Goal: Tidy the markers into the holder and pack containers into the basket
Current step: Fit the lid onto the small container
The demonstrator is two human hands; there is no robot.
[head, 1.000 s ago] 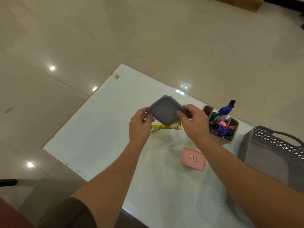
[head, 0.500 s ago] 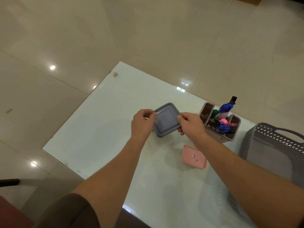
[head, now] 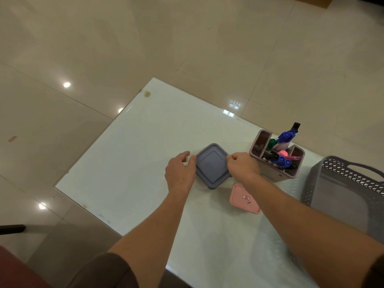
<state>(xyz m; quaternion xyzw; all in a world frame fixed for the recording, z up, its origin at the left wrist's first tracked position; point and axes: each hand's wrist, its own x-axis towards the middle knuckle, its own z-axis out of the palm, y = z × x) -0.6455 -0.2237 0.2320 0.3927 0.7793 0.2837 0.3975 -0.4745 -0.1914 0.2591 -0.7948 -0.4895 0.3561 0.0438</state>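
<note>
The square, matte grey-blue container point(head: 212, 166) sat flat, a corner pointing away; fingers of the left hand point(head: 180, 173) and right hand point(head: 243, 166) clamped opposite corners.

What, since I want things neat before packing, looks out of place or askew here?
Nothing is spilled or broken. The pink container lies on the table outside the basket, and the grey container, gripped by the left hand and right hand, sits cornerwise to the table edge.
</note>
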